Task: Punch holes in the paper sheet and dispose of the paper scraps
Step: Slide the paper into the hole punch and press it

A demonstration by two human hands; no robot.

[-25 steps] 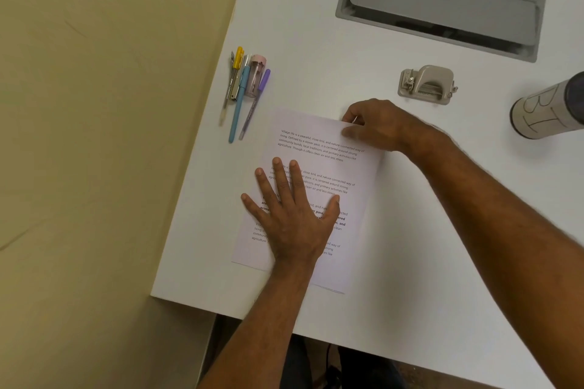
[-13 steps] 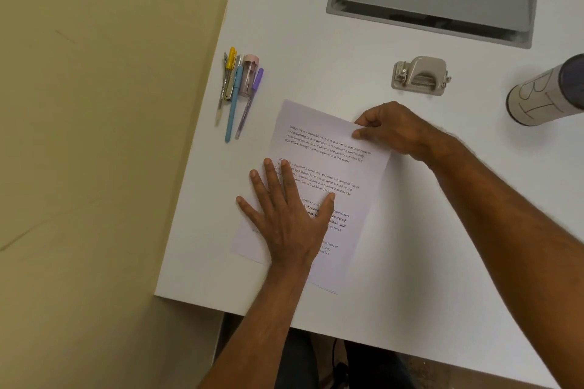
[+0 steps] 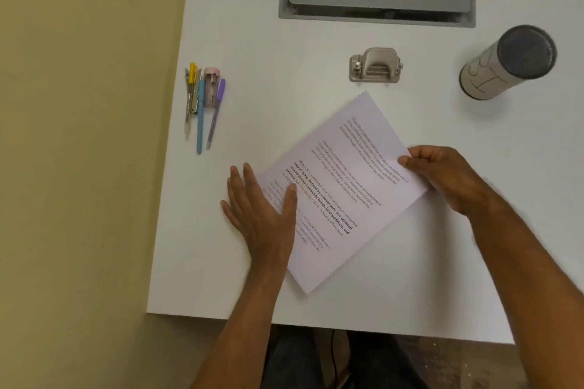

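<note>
At the left of the white table [image 3: 240, 25] lies a tight cluster of pens [image 3: 202, 104] (a yellow-capped one, a blue one, a purple one and a small pink-topped item, side by side). Nearer the front edge, the left hand [image 3: 262, 208] lies flat and spread, palm down, its thumb and palm edge pressing the lower left part of the printed paper sheet [image 3: 341, 186] while the fingers rest on bare table beside it. The sheet sits in the middle of the table, turned diagonally, one corner pointing toward the metal hole punch [image 3: 375, 66], which stands just beyond it, not touching. The right hand [image 3: 442, 177] pinches the sheet's right corner between thumb and curled fingers. At the far right stands a tilted-looking cylindrical container [image 3: 505, 63] with dark marker strokes on its side, well apart from the sheet.
</note>
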